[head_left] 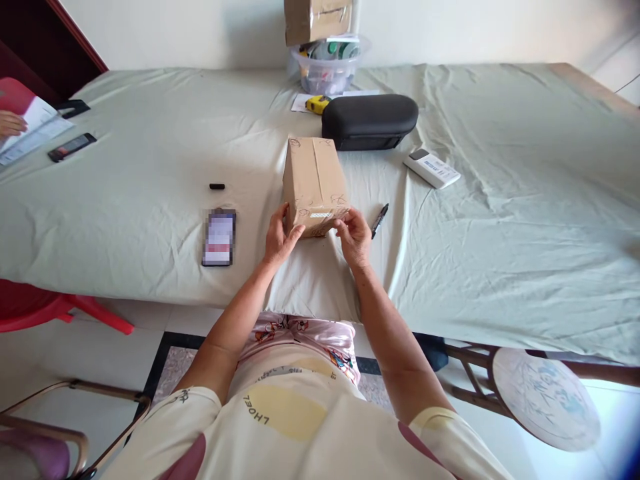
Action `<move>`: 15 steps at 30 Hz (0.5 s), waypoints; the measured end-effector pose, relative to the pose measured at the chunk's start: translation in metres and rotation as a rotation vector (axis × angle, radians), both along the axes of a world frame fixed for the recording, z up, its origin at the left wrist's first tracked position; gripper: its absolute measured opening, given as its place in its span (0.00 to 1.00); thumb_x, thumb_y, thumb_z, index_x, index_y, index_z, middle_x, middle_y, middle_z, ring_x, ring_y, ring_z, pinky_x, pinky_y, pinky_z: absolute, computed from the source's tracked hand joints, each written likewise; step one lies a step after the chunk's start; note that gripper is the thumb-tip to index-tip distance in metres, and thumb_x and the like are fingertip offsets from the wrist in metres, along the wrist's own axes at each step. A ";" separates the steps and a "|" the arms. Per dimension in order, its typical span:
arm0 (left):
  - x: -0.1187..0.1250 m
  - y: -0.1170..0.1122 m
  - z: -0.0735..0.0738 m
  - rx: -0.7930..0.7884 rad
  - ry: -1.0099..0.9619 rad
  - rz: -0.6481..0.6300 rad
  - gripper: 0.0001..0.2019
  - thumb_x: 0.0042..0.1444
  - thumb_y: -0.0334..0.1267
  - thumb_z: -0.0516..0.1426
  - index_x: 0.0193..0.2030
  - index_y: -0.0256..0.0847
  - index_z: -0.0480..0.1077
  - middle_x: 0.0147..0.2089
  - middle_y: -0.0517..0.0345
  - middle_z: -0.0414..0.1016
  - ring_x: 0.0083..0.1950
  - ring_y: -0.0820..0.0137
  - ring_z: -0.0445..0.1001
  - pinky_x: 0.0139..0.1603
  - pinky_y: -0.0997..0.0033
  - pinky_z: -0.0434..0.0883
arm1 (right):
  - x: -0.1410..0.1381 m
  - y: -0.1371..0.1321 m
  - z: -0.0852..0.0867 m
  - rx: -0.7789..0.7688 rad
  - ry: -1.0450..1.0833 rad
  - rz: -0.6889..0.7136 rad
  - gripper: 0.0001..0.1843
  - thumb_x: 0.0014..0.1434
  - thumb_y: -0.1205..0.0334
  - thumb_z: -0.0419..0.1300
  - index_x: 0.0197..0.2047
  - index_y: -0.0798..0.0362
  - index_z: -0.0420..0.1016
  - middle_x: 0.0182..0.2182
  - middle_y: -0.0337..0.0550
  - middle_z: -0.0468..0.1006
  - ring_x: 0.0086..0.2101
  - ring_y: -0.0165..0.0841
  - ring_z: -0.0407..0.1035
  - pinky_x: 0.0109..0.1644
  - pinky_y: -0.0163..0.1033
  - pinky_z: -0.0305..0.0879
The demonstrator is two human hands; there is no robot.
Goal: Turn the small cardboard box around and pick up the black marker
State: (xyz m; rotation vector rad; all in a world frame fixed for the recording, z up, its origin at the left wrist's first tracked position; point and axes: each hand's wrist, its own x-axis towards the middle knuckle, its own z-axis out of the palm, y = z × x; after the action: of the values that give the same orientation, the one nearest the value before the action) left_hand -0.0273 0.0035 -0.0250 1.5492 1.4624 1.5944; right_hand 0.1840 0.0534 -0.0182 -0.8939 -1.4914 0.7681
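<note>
A small brown cardboard box [313,179], taped along its top, lies on the pale green tablecloth [150,167] in front of me. My left hand [280,235] grips its near left corner, with the thumb on the front face. My right hand [354,233] pinches the near right corner, fingers curled against the front face. A black marker pen [379,220] lies just right of my right hand. A smartphone [219,237] lies face up to the left of my left hand.
Behind the box sit a black case [369,121], a yellow tape measure [317,104], a plastic tub [327,70] with another cardboard box [317,19] on it, and a white device [432,167]. Another person's hand [10,123] rests on papers at far left, near a second phone [71,147]. A pen cap [217,186] lies alone.
</note>
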 end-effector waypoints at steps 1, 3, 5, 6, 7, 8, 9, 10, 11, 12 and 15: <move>0.000 0.000 0.000 -0.013 0.018 0.017 0.39 0.64 0.69 0.60 0.72 0.44 0.65 0.72 0.40 0.72 0.75 0.52 0.71 0.76 0.51 0.70 | 0.000 0.000 0.000 -0.026 -0.034 0.018 0.25 0.66 0.40 0.65 0.59 0.46 0.78 0.32 0.35 0.74 0.31 0.30 0.71 0.35 0.36 0.73; -0.001 -0.001 0.002 -0.049 0.052 0.048 0.35 0.68 0.66 0.58 0.70 0.44 0.67 0.71 0.40 0.75 0.73 0.52 0.74 0.75 0.51 0.71 | 0.001 -0.002 0.000 -0.071 -0.145 0.051 0.22 0.65 0.48 0.66 0.58 0.47 0.78 0.33 0.36 0.77 0.32 0.30 0.72 0.37 0.37 0.73; -0.002 -0.002 0.003 -0.067 0.077 0.066 0.33 0.70 0.64 0.56 0.69 0.42 0.68 0.70 0.39 0.76 0.73 0.51 0.74 0.74 0.51 0.71 | 0.001 -0.003 0.000 -0.100 -0.278 0.082 0.22 0.63 0.55 0.64 0.59 0.49 0.78 0.33 0.37 0.80 0.32 0.31 0.73 0.41 0.39 0.74; -0.002 -0.003 0.004 -0.068 0.084 0.074 0.33 0.70 0.64 0.55 0.69 0.41 0.68 0.70 0.39 0.76 0.73 0.51 0.74 0.74 0.51 0.72 | 0.001 -0.004 0.001 -0.108 -0.335 0.091 0.23 0.62 0.58 0.63 0.60 0.49 0.77 0.33 0.37 0.81 0.32 0.32 0.73 0.43 0.41 0.75; -0.002 -0.003 0.005 -0.067 0.089 0.081 0.33 0.70 0.65 0.55 0.69 0.41 0.68 0.70 0.39 0.76 0.72 0.51 0.75 0.74 0.52 0.72 | 0.001 -0.004 0.001 -0.112 -0.379 0.092 0.23 0.61 0.59 0.63 0.60 0.50 0.77 0.34 0.38 0.82 0.32 0.33 0.74 0.44 0.42 0.75; -0.002 -0.003 0.006 -0.067 0.093 0.086 0.33 0.70 0.65 0.54 0.69 0.41 0.68 0.70 0.39 0.76 0.72 0.52 0.75 0.73 0.52 0.73 | 0.000 -0.005 0.001 -0.112 -0.411 0.084 0.23 0.61 0.59 0.62 0.60 0.50 0.77 0.34 0.40 0.82 0.32 0.34 0.74 0.45 0.43 0.75; -0.002 -0.003 0.006 -0.070 0.094 0.089 0.33 0.71 0.65 0.54 0.69 0.42 0.68 0.69 0.39 0.77 0.71 0.52 0.76 0.72 0.52 0.73 | 0.000 -0.005 0.001 -0.112 -0.435 0.066 0.23 0.61 0.60 0.61 0.60 0.50 0.77 0.35 0.41 0.83 0.33 0.35 0.75 0.46 0.44 0.75; -0.002 -0.003 0.007 -0.074 0.092 0.092 0.32 0.71 0.65 0.53 0.69 0.42 0.68 0.68 0.40 0.78 0.70 0.52 0.77 0.71 0.53 0.74 | 0.000 -0.004 0.001 -0.112 -0.452 0.045 0.23 0.61 0.60 0.61 0.59 0.50 0.78 0.36 0.42 0.83 0.34 0.36 0.75 0.47 0.45 0.75; -0.002 -0.003 0.007 -0.078 0.088 0.095 0.32 0.72 0.65 0.52 0.69 0.43 0.69 0.67 0.41 0.79 0.68 0.53 0.78 0.70 0.53 0.75 | 0.000 -0.004 0.001 -0.113 -0.466 0.023 0.23 0.60 0.60 0.60 0.59 0.50 0.78 0.36 0.43 0.83 0.35 0.37 0.75 0.47 0.46 0.75; -0.001 -0.003 0.008 -0.082 0.083 0.098 0.32 0.72 0.65 0.52 0.69 0.44 0.69 0.66 0.42 0.80 0.67 0.53 0.79 0.69 0.54 0.76 | 0.000 -0.004 0.001 -0.115 -0.477 0.006 0.23 0.60 0.61 0.60 0.59 0.50 0.78 0.37 0.43 0.83 0.35 0.37 0.76 0.48 0.46 0.75; 0.000 -0.004 0.009 -0.083 0.079 0.118 0.32 0.72 0.66 0.50 0.67 0.44 0.71 0.64 0.43 0.82 0.66 0.54 0.80 0.68 0.56 0.77 | 0.001 -0.004 0.001 -0.111 -0.489 -0.014 0.23 0.60 0.61 0.60 0.58 0.50 0.79 0.37 0.44 0.83 0.36 0.37 0.76 0.48 0.45 0.75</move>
State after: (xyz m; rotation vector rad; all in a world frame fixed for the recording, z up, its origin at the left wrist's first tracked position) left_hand -0.0270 -0.0005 -0.0160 1.5198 1.6691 1.5321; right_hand 0.1846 0.0495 -0.0176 -1.2369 -1.8770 0.6533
